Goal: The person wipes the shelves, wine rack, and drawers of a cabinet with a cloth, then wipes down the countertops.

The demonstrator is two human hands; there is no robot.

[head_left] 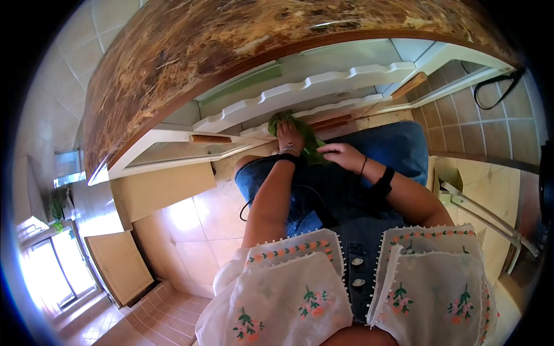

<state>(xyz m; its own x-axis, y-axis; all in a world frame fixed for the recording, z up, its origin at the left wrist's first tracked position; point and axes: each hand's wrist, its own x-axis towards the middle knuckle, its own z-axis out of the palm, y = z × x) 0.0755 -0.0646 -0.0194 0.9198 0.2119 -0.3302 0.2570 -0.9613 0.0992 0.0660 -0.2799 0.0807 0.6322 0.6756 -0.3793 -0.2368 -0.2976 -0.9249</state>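
Note:
My left hand (pixel 290 138) reaches down to the lower white scalloped rail inside the open cabinet. Its fingers are closed over a bunched green cloth (pixel 313 151), pressing it near the rail. The cloth trails down and to the right over my lap. At its hanging end is my right hand (pixel 344 158), fingers drawn together on the cloth's edge. Above both hands runs another white scalloped rail (pixel 311 89), set across the cabinet. The fingertips of my left hand are partly hidden in the cloth's folds.
A brown marbled countertop (pixel 248 43) overhangs the cabinet. White-framed cabinet doors with wooden handles (pixel 210 139) stand open on both sides. A black strap (pixel 497 92) hangs at the right. Metal bars (pixel 485 214) stand at lower right. Tiled floor (pixel 202 230) lies below.

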